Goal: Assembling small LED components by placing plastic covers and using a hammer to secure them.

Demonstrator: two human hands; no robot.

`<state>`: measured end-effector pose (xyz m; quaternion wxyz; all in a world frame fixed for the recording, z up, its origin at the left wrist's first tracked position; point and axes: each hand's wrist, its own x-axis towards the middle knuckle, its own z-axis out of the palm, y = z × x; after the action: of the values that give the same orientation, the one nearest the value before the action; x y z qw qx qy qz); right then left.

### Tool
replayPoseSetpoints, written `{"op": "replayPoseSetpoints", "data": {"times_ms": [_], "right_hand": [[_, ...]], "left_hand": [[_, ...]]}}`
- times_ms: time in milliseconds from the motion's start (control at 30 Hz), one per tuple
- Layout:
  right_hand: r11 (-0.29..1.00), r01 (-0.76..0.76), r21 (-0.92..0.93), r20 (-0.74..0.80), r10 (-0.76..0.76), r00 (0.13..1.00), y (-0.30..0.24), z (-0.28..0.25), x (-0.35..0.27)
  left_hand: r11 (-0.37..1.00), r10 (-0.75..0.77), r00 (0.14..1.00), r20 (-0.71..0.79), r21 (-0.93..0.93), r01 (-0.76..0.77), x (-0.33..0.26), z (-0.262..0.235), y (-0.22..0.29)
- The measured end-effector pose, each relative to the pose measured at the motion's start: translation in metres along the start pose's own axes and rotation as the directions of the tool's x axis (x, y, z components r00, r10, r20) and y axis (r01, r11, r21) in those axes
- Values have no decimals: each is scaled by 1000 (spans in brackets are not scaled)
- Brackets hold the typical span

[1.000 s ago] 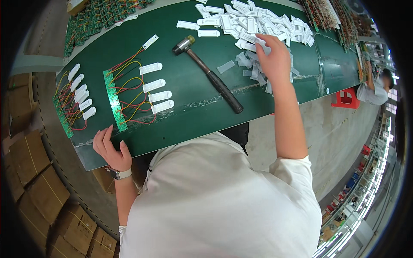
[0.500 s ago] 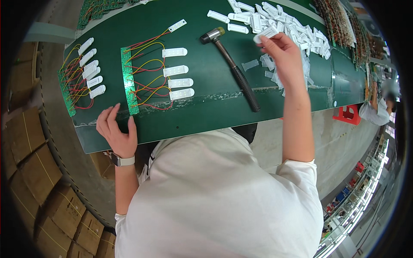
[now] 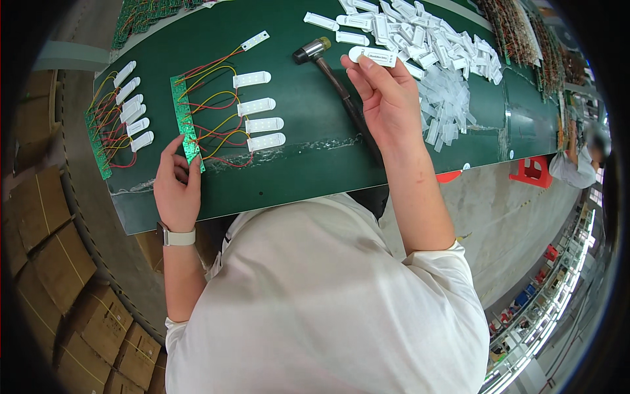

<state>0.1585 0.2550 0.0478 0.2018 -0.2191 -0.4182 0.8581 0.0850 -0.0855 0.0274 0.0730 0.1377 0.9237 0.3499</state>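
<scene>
My right hand [image 3: 387,98] is closed on a white plastic casing [image 3: 373,56], rounded at one end, held up over the table between thumb and fingers. Thumb and fingers of my left hand [image 3: 177,187] pinch the near end of a long green circuit board [image 3: 180,105]. Red and yellow wires run from this board to several white pieces on its right. Four-sided and bare, a small white LED board [image 3: 255,41] lies at the far end of the wires. The others, such as this one [image 3: 252,79], sit in white casings with LEDs facing up.
A hammer [image 3: 341,88] lies mid-table, partly behind my right hand. Beyond it are heaped white casings [image 3: 420,33] and clear plastic pieces [image 3: 446,98]. A second wired green board [image 3: 96,141] lies at left. Cardboard boxes [image 3: 49,249] stand on the floor; a person [image 3: 577,161] sits far right.
My right hand has moved left with the white casing, away from the heap. My left hand has moved up onto the board's near end and closed on it.
</scene>
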Motion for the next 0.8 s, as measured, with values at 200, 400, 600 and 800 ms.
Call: {"op": "replayPoseSetpoints", "data": {"times_ms": [200, 400, 600, 800], "right_hand": [[1000, -13, -23, -56, 12, 998, 3, -2, 4], [1000, -4, 6, -61, 4, 998, 6, -3, 8], [999, 6, 42, -84, -3, 996, 7, -2, 8], [1000, 4, 21, -94, -2, 996, 6, -3, 6]], "left_hand": [[999, 1, 1000, -31, 39, 0, -8, -11, 4], [899, 360, 933, 2, 265, -347, 37, -26, 26], [784, 569, 820, 58, 262, -563, 114, 9, 42], [839, 485, 874, 43, 259, -478, 154, 58, 49]]}}
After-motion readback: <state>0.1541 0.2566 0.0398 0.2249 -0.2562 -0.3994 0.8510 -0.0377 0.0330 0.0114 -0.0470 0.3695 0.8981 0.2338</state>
